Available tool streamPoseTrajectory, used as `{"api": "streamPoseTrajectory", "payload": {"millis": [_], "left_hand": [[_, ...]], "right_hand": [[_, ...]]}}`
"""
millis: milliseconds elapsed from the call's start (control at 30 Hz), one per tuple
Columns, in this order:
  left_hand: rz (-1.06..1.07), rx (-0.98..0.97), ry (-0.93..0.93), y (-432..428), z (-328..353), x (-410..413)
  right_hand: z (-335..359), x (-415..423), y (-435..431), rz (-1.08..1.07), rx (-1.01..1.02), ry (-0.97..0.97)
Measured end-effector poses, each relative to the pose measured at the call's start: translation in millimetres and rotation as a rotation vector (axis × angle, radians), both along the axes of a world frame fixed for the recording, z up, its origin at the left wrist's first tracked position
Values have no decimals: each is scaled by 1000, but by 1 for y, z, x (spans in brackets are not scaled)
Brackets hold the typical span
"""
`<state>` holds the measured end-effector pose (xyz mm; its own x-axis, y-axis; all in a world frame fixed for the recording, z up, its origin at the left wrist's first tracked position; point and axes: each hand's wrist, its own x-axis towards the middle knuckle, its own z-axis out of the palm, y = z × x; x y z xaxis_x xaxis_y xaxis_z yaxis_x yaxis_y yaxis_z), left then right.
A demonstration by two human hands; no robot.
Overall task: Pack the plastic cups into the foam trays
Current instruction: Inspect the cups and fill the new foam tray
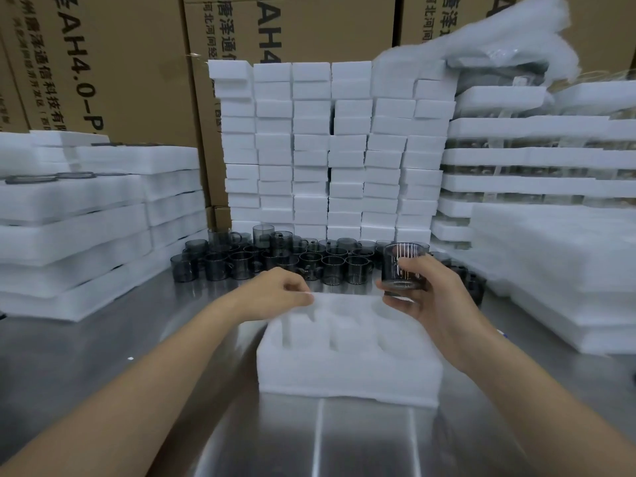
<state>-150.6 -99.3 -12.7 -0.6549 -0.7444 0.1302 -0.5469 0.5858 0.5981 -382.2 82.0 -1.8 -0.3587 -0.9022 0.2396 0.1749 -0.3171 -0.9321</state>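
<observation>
From my seat I see the right hand (430, 299) with its grip clamped round a smoky cup (402, 266), held upright just above the far right pocket of the foam tray (347, 370) at centre frame, placed, I judge, to drop straight in. The left hand (278, 290) has its grip pinched on the tray's far left edge, likely to steady the light foam on the steel worktop (137, 339). The tray's pockets look empty; more cups (275, 259) crowd just behind it.

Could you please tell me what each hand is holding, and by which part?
The right hand grips a dark cup around its lower side. The left hand appears to pinch the foam tray at its far edge.
</observation>
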Motion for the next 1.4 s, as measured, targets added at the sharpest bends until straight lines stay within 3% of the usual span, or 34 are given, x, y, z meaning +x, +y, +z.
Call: {"api": "streamPoseTrajectory", "payload": {"millis": [200, 367, 500, 667, 867, 1100, 1167, 1267, 1333, 1400], "left_hand": [[-51, -3, 13, 13, 4, 0], [-102, -68, 274, 37, 19, -10], [-242, -24, 330, 66, 21, -29], [-198, -103, 467, 85, 15, -45], [-247, 165, 533, 82, 26, -37], [-333, 360, 527, 77, 25, -38], [-286, 339, 528, 81, 23, -43], [-168, 189, 515, 82, 20, -46], [-101, -15, 388, 78, 17, -40], [-59, -191, 137, 74, 15, -32]], "right_hand": [[-1, -9, -1, -73, 1, 265], [-1, 0, 4, -224, 0, 474], [-4, 9, 4, -320, -16, 595], [-4, 17, 6, -326, -30, 660], [4, 1, 8, -345, -115, 665], [7, -5, 12, 51, 18, 622], [7, -6, 12, 72, 32, 581], [7, -12, 10, -85, 44, 450], [4, -20, 7, -204, 54, 416], [0, -26, 4, -285, 80, 450]]}}
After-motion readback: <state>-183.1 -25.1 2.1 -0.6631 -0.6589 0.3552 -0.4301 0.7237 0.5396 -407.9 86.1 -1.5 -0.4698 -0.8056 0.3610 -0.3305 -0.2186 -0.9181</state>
